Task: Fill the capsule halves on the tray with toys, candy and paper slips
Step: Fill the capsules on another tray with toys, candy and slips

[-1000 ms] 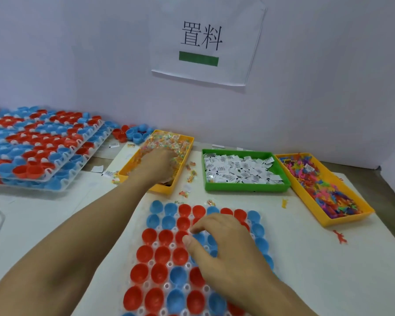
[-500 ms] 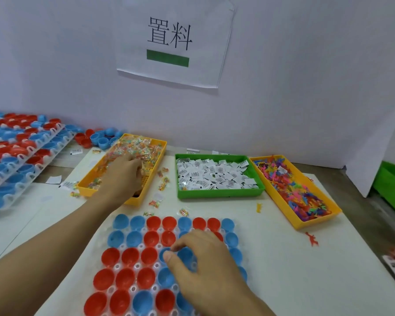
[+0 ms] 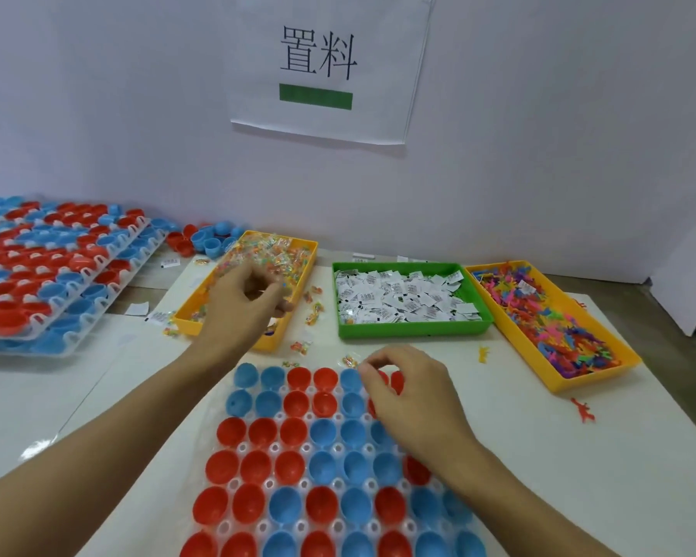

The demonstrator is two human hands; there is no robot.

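A clear tray [image 3: 306, 448] holds rows of red and blue capsule halves [image 3: 258, 432] that look empty. My left hand [image 3: 238, 307] hovers over the yellow candy tray [image 3: 185, 319], fingers curled round a few candy packets. My right hand [image 3: 410, 391] is over the far right rows of the capsule tray. Its thumb and forefinger pinch the end of a loose candy packet [image 3: 348, 360] just beyond the tray. A green tray [image 3: 414, 329] of white paper slips and a yellow tray [image 3: 591, 379] of small colourful toys stand to the right.
Stacked trays of red and blue capsule halves [image 3: 57, 267] fill the left. Loose capsule halves [image 3: 205, 239] lie by the wall. Stray candy packets [image 3: 301, 346], a yellow toy [image 3: 483, 353] and a red toy [image 3: 583, 412] lie on the table. A paper sign [image 3: 318, 66] hangs on the wall.
My left hand has lifted out of the candy tray with its fingers curled. My right hand slid from the tray's middle to its far edge and pinched a loose candy packet.
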